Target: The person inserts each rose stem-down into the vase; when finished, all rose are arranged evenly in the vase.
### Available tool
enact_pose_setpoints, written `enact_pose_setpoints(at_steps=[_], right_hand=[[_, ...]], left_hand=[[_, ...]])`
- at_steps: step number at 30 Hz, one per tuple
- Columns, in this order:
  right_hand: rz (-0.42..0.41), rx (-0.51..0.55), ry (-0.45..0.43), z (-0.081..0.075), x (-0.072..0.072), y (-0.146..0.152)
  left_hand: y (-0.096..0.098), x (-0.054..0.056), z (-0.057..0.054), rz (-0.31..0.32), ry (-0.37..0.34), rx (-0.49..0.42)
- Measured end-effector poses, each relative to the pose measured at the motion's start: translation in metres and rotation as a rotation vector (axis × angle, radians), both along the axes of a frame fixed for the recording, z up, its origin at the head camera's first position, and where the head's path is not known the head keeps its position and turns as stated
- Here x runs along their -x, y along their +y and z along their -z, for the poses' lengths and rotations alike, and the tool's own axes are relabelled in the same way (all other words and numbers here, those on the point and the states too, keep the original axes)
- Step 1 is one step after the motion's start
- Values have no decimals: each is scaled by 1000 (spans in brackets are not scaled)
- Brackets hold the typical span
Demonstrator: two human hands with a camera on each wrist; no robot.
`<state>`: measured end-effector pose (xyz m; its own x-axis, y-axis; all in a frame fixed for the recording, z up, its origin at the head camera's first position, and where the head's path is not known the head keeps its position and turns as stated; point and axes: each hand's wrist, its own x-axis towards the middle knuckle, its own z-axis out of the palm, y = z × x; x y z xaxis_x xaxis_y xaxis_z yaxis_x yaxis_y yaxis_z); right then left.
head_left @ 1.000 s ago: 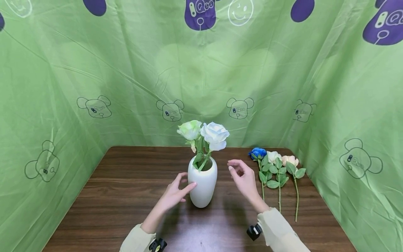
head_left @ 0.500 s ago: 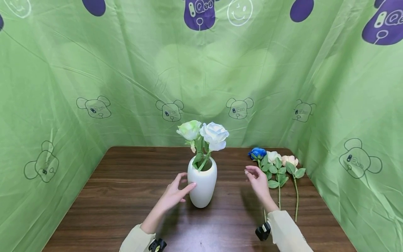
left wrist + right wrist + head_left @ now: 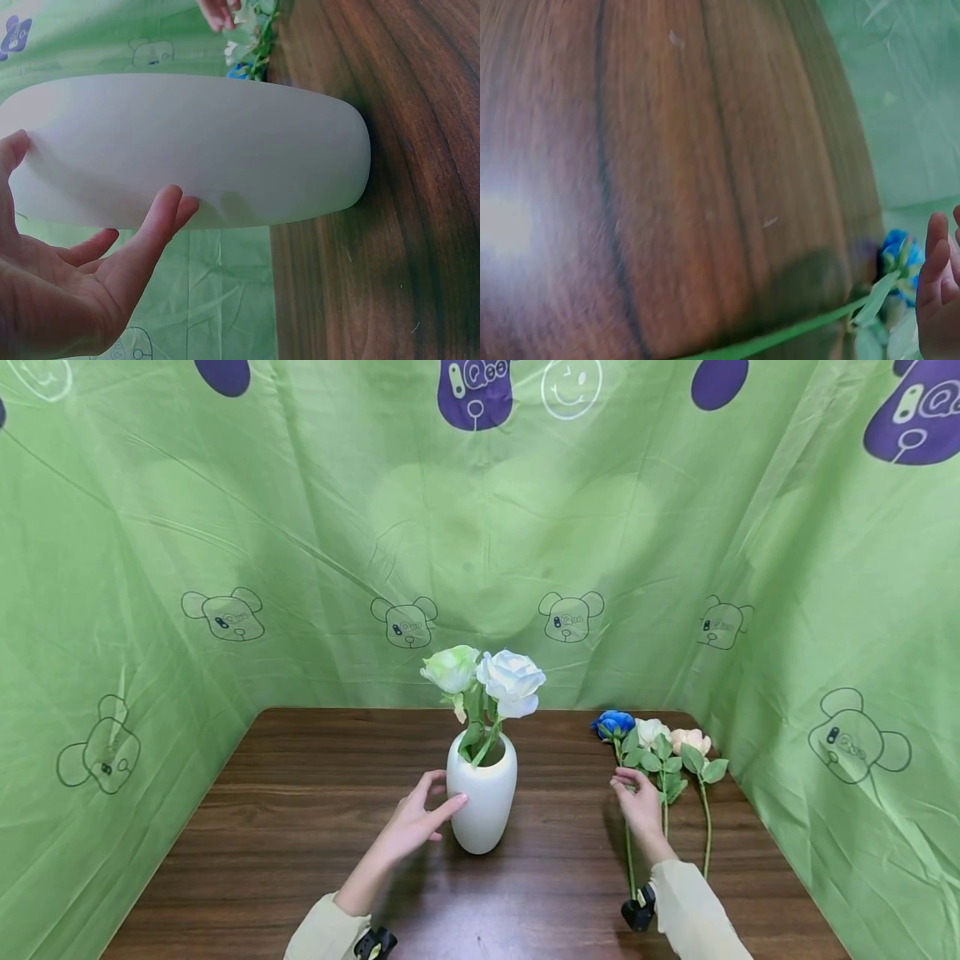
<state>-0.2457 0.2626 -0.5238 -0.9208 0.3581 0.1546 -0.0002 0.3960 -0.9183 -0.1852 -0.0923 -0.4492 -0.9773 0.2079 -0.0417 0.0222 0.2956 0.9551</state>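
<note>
A white vase [image 3: 487,810] stands upright on the table. Inside it are a green-tinged rose [image 3: 452,670] and a pale blue-white rose [image 3: 512,681]. My left hand [image 3: 411,822] holds the vase's left side, thumb across the front; the left wrist view shows fingertips against the white wall [image 3: 225,142]. To the right lie a blue rose [image 3: 615,723], a cream rose [image 3: 651,732] and a peach rose [image 3: 692,741]. My right hand [image 3: 639,810], fingers loosely bent, is close over the blue rose's stem and leaves. In the right wrist view, its fingers [image 3: 934,277] overlap the leaves beside the blue bloom.
The dark wooden table [image 3: 300,793] has green printed fabric [image 3: 315,527] behind it and along both sides. The long stems of the lying roses point towards the near edge. A small black wrist camera [image 3: 637,910] sits on the right forearm.
My right hand has moved right and slightly down, from beside the vase to over the blue rose's stem. My left hand and the vase have stayed in place.
</note>
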Motion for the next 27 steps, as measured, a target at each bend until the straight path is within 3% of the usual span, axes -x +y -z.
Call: enact_pose_setpoints(at_steps=[6,16,22,27], right_hand=[[62,-153,-91,12,-5,14],[61,-223,-181,31,-10,27],[41,-272,-266,33,-15,29],[21,-280,-277,32,-15,26]], left_hand=[[0,0,0,2,-3,0],[0,0,-1,2,1,2],[0,0,-1,4,1,1],[0,0,-1,1,2,5]])
